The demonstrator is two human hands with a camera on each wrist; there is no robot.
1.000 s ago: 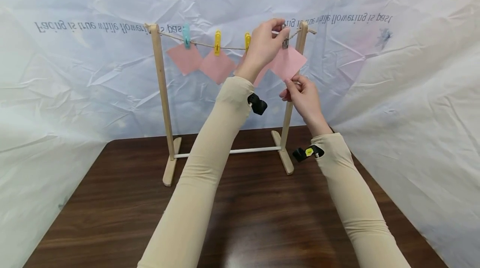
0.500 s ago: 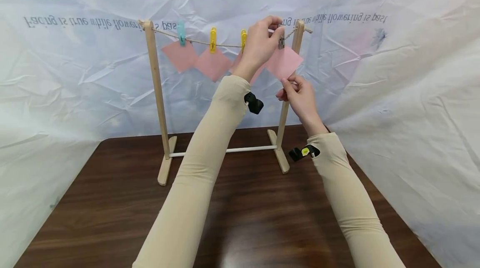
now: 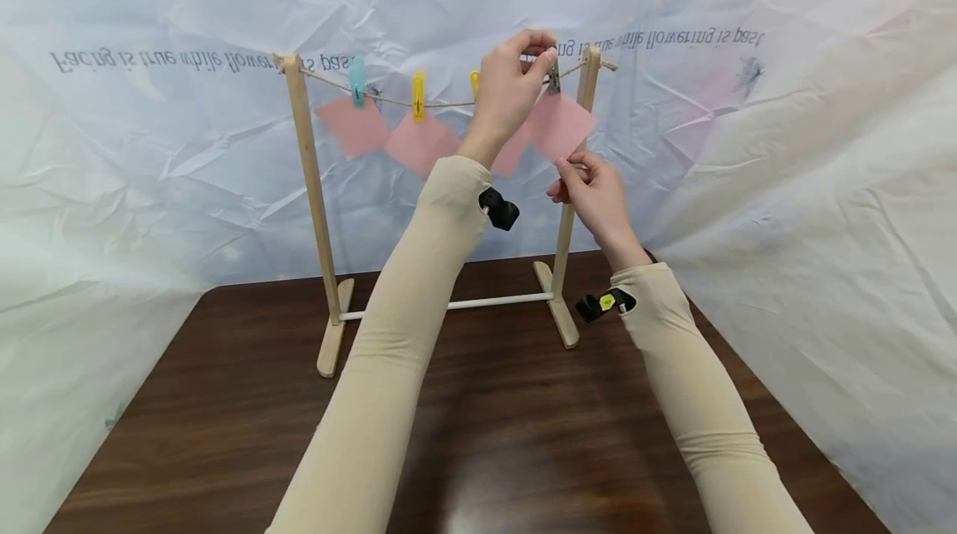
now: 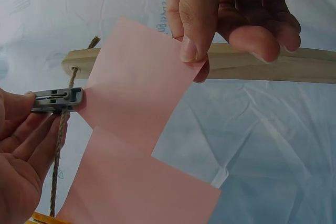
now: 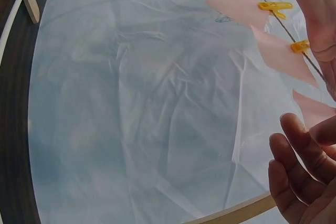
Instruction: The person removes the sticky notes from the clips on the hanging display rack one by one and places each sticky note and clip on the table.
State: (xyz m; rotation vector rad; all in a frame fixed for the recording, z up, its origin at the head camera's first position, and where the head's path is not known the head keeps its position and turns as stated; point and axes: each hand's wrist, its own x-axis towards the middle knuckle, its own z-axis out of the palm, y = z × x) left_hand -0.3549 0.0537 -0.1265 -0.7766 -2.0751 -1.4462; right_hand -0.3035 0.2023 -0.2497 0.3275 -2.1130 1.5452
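Note:
In the head view, a twine line hung with pink paper squares spans a wooden rack (image 3: 307,160). At its right end, my left hand (image 3: 508,90) pinches a grey clothespin (image 3: 554,79) between thumb and fingers. The left wrist view shows this clothespin (image 4: 59,99) across the twine (image 4: 59,156), its tip at a corner of the rightmost pink paper square (image 4: 139,77). My right hand (image 3: 598,193) pinches that paper's lower corner between thumb and forefinger, its other fingers loosely curled. Part of the line is hidden behind my left hand.
To the left hang more pink squares (image 3: 422,139), under a light-blue clothespin (image 3: 357,81) and yellow clothespins (image 3: 418,94). A white crossbar (image 3: 501,301) joins the rack's feet on the dark wooden table (image 3: 523,434). Wrinkled printed cloth (image 3: 224,152) surrounds it.
The head view has shifted slightly. Relative to the rack, my left hand and the grey clothespin sit a little higher than half a second ago. Both hands keep their hold.

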